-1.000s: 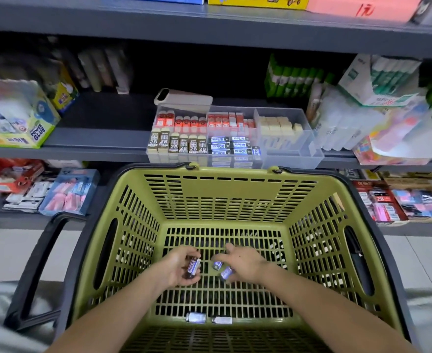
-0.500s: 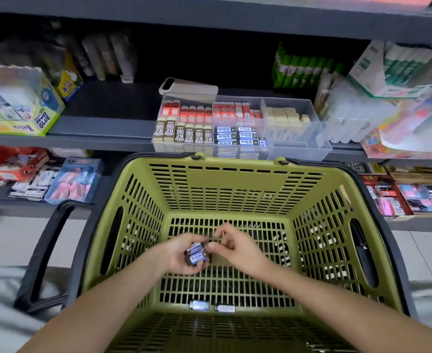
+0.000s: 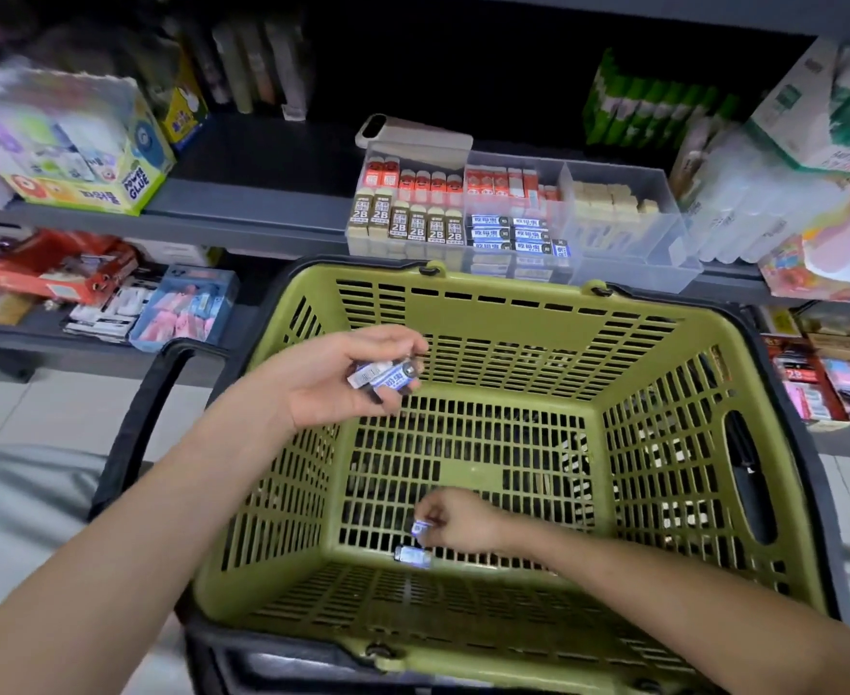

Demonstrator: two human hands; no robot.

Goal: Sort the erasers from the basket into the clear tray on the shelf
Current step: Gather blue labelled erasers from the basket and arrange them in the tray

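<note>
The olive green basket point(image 3: 663, 373) sits in front of me below the shelf. My left hand point(image 3: 332, 383) is raised over its left rim and holds a small bunch of blue-and-white erasers point(image 3: 385, 377). Down at the basket floor, my right hand point(image 3: 463, 519) pinches one blue-and-white eraser point(image 3: 420, 528). Another eraser point(image 3: 412, 557) lies on the floor just below that hand. The clear tray point(image 3: 663, 263) stands on the shelf behind the basket, with red, brown 2B, blue and cream erasers in its compartments.
A Power Glue box point(image 3: 107, 178) stands on the shelf at left. Green glue sticks point(image 3: 658, 107) and plastic packs point(image 3: 764, 208) crowd the right. A black basket handle point(image 3: 137, 423) hangs down on the left. Lower shelves hold more stationery packs.
My left hand has risen with the gathered erasers up to the basket's left rim. My right hand has dropped to the near floor and picked up one of the two erasers lying there.
</note>
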